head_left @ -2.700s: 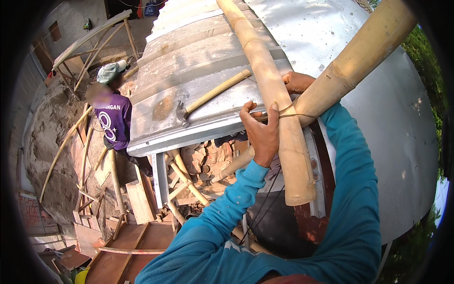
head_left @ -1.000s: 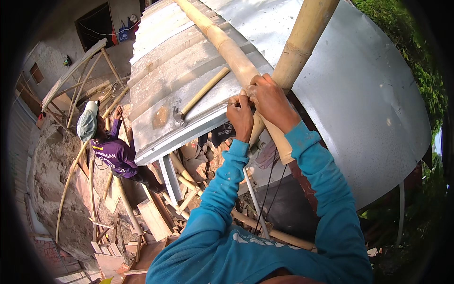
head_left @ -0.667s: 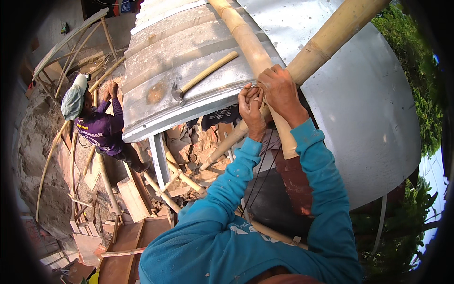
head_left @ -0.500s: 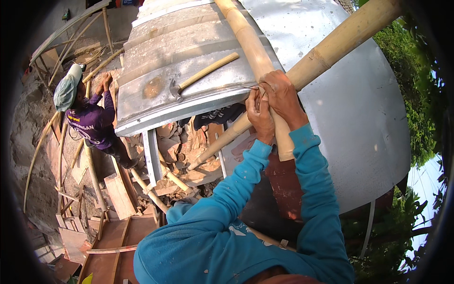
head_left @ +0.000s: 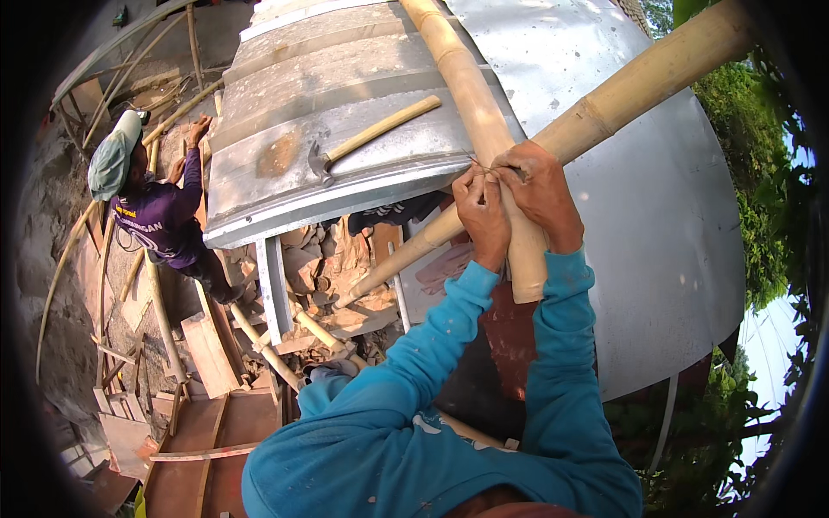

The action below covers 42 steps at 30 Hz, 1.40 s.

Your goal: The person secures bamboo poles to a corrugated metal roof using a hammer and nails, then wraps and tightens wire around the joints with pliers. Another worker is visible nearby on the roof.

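Your left hand (head_left: 480,211) and right hand (head_left: 537,186) both pinch closed on thin wire (head_left: 477,161) where two bamboo poles (head_left: 484,129) cross, above the corrugated metal roof (head_left: 345,104) bearing a hammer (head_left: 371,138).

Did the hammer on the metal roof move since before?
No. The hammer lies in the same spot on the corrugated metal roof, head near the rusty patch, handle pointing toward the bamboo pole. Only the head camera shifted.
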Motion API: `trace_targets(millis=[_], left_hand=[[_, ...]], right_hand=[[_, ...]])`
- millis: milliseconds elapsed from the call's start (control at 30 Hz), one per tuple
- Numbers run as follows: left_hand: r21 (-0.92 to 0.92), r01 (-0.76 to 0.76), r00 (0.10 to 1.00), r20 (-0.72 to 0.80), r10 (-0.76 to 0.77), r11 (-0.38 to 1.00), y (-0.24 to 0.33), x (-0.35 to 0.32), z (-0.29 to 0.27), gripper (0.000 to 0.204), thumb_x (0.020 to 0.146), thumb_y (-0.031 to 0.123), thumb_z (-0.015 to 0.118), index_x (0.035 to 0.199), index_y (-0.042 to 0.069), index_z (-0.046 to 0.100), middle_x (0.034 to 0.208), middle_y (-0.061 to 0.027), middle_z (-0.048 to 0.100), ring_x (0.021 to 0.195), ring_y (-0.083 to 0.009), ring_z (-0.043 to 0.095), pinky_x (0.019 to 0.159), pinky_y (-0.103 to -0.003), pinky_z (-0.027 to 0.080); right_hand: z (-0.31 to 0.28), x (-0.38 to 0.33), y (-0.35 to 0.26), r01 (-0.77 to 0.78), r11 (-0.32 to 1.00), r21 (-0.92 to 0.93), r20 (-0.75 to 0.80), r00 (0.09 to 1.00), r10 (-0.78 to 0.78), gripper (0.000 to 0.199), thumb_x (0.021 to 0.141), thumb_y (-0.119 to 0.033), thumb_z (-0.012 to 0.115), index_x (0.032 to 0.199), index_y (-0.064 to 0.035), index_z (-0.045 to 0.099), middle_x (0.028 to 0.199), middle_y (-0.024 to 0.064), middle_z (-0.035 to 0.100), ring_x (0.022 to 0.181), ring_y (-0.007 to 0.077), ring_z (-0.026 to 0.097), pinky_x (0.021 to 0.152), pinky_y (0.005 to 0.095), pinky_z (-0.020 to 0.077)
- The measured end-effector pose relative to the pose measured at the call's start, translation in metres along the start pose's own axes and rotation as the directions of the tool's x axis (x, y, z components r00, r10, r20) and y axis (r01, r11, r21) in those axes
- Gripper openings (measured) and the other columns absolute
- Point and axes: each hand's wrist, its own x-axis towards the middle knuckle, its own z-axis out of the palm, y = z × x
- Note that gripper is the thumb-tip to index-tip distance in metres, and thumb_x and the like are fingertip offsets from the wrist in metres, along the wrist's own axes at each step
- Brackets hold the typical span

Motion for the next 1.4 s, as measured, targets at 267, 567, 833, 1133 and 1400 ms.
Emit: trace_targets(millis=[267,567,833,1133,1400], left_hand=[[0.047,-0.137,0.988,0.082,0.133,0.989,0.005,-0.001,-0.003,0.039,0.093,0.01,0.067,0.125,-0.012,0.063,0.122,-0.019,0.052,0.113,-0.0293,0.054,0.1,-0.037,0.044],[0.046,-0.021,0.999,-0.043,0.023,0.999,-0.008,0.012,0.0,0.026,0.095,0.017,0.068,0.097,-0.009,0.072,0.103,-0.013,0.065,0.097,-0.0212,0.059,0.086,-0.036,0.047],[-0.108,0.156,0.987,-0.021,-0.159,0.982,0.004,0.016,-0.007,0.018,0.094,0.009,0.068,0.101,-0.007,0.074,0.109,-0.0113,0.063,0.096,-0.0178,0.062,0.084,-0.03,0.049],[-0.611,0.368,0.915,0.104,-0.39,0.701,0.008,0.014,0.002,0.022,0.095,0.006,0.068,0.111,-0.009,0.068,0.122,-0.0065,0.055,0.108,-0.0152,0.06,0.092,-0.027,0.051],[-0.591,0.282,0.95,0.061,-0.306,0.756,0.0,0.015,0.002,0.024,0.097,0.01,0.067,0.11,-0.01,0.069,0.122,-0.0072,0.056,0.106,-0.0158,0.061,0.092,-0.029,0.053]], right_hand=[[0.013,0.004,-0.005,0.122,0.981,-0.151,-0.003,0.992,-0.124,0.007,0.077,-0.002,0.071,0.083,0.0,0.074,0.086,0.0129,0.063,0.087,0.0307,0.064,0.077,0.0403,0.0553],[0.017,0.003,0.005,0.017,0.999,0.027,0.054,0.998,-0.018,0.007,0.082,0.002,0.069,0.087,0.0025,0.073,0.093,0.0142,0.065,0.085,0.033,0.066,0.081,0.0408,0.0552],[0.007,0.004,0.001,-0.106,0.956,0.273,0.075,0.993,0.089,0.008,0.082,-0.004,0.069,0.087,0.0001,0.072,0.09,0.0166,0.07,0.087,0.0355,0.069,0.08,0.0411,0.0544],[0.018,-0.006,0.016,0.081,0.996,0.047,-0.244,0.967,-0.067,0.012,0.083,-0.01,0.071,0.081,0.0017,0.073,0.088,0.0165,0.066,0.083,0.0362,0.065,0.077,0.0449,0.0511],[0.024,-0.013,0.035,-0.194,0.967,0.163,-0.297,0.925,0.236,0.014,0.084,-0.01,0.075,0.086,0.004,0.074,0.083,0.0177,0.066,0.075,0.0298,0.065,0.069,0.039,0.0502]])
